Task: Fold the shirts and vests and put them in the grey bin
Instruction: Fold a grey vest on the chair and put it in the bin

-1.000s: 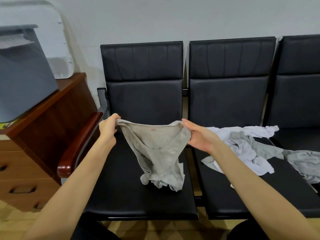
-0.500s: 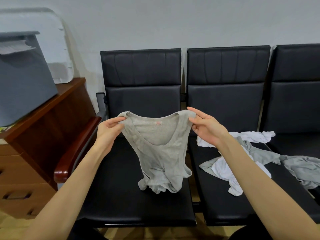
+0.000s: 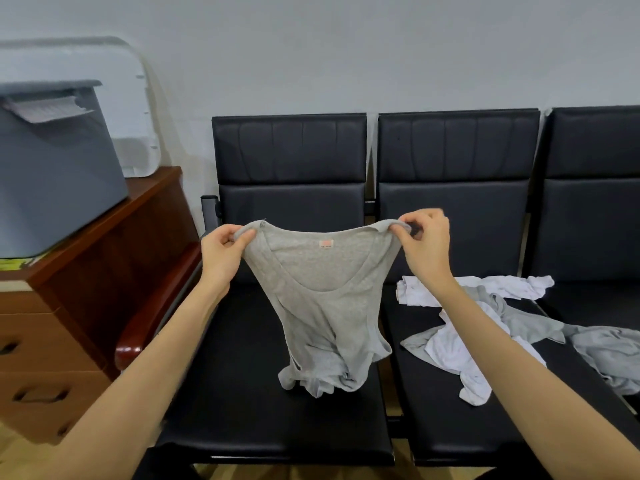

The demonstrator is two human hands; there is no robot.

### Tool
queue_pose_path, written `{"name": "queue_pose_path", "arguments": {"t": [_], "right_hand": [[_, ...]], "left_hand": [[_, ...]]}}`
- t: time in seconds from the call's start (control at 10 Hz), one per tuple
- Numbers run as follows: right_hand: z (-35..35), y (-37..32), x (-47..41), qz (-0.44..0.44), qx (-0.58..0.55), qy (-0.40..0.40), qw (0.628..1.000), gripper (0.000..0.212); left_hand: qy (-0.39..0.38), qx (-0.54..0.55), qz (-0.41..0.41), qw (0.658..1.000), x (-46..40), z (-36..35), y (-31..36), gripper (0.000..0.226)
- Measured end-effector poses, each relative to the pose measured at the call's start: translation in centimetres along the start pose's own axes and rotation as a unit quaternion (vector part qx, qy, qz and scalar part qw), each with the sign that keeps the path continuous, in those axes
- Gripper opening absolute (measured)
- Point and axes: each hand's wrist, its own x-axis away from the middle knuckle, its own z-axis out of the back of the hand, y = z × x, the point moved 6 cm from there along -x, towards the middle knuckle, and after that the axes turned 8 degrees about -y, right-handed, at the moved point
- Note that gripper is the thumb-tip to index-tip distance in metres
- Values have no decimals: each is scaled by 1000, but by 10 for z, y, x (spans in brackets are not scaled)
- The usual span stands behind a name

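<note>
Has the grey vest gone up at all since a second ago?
Yes. The grey vest is higher against the black seat: both hands have lifted its straps towards the backrest, though its hem still touches the seat.

A row of three seats [image 3: 298,393] stands against the far wall [image 3: 346,46]. Above the left seat, a vest [image 3: 322,306] hangs between the two hands. The left hand [image 3: 221,254] holds its left shoulder strap; the right hand [image 3: 424,247] holds its right shoulder strap. The lower hem of the vest rests bunched on the left seat. On the middle seat, right of the vest, lies a heap of clothes [image 3: 485,327], extending onto the right seat. Left of the seats stands a cabinet [image 3: 86,289]. On the cabinet sits a bin [image 3: 52,174]. An armrest [image 3: 156,306] lies between the cabinet and the left seat.
</note>
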Motion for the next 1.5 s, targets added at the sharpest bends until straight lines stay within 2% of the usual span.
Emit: {"name": "queue_pose_path", "arguments": {"t": [0.1,0.2,0.3,0.4,0.5,0.6,0.7,0.8,0.9,1.0,1.1,1.2,1.3,1.4,1.5], "right_hand": [[-4,-12,-18,-21,-49,-48,997,9],[-7,-31,-29,-77,-175,-68,979,11],[-10,-47,-35,-175,-334,-82,923,12],[-8,-75,-36,-224,-457,-123,852,17],[-1,-107,-30,-241,-542,-154,790,13],[8,-138,-22,-237,-599,-175,744,22],[19,-159,-13,-233,-653,-169,701,90],[29,-180,5,-252,-684,-141,670,53],[35,-196,18,-277,-691,-113,659,14],[38,-201,16,-250,-705,-103,656,86],[26,-178,2,-267,-704,-102,651,112],[4,-137,-18,-301,-640,-114,698,92],[-23,-83,-37,-336,-558,-109,751,23],[-49,-27,-59,-320,-460,-116,820,26],[-78,31,-65,-328,-357,-104,868,3]], "left_hand": [[47,-61,-45,996,-15,6,20,10],[60,-65,-59,994,-29,8,41,13],[43,42,6,998,-42,6,57,12],[-7,223,69,972,-40,5,83,12],[-90,383,107,913,-28,3,114,19],[-118,449,103,880,-12,9,144,19],[-112,487,70,863,6,18,171,32],[-108,497,38,860,19,29,191,43],[-90,478,0,874,27,37,199,47],[-58,433,8,899,28,40,196,32],[-66,457,70,884,15,32,176,45],[-53,432,140,890,-1,21,145,43],[-43,384,199,901,-21,14,106,23],[-37,255,186,948,-53,8,56,17],[-47,55,144,987,-80,-3,1,16]]}}
